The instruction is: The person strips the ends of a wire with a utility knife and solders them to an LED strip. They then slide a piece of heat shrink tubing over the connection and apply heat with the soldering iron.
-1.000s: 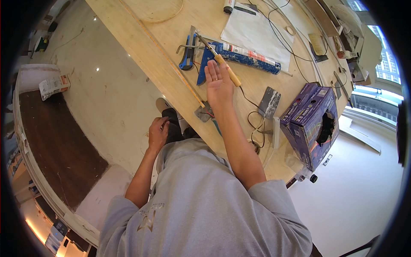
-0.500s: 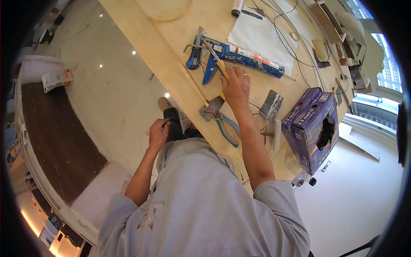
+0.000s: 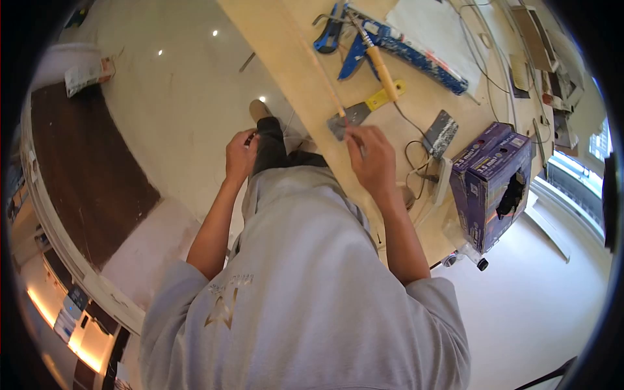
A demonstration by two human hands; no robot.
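My right hand is over the near edge of the wooden table, fingers curled together beside a putty knife. A red tip shows by its fingertips; whatever is inside the grip is hidden. Off the table edge, my left hand is closed by my dark trouser leg around a small dark thing too small to name. Farther up lies a soldering iron with a wooden handle and a cord. It rests across a blue caulking gun, next to a blue utility knife.
A purple cardboard box with a torn hole stands at the table's right edge. Left of it are a paint-spattered dark plate and a white power strip. Loose cables cross the tabletop. The table edge runs diagonally between my hands.
My right hand has let go of the soldering iron and come back toward me, over where the teal-handled pliers lay; those are now hidden. The view has shifted. My left hand stays closed.
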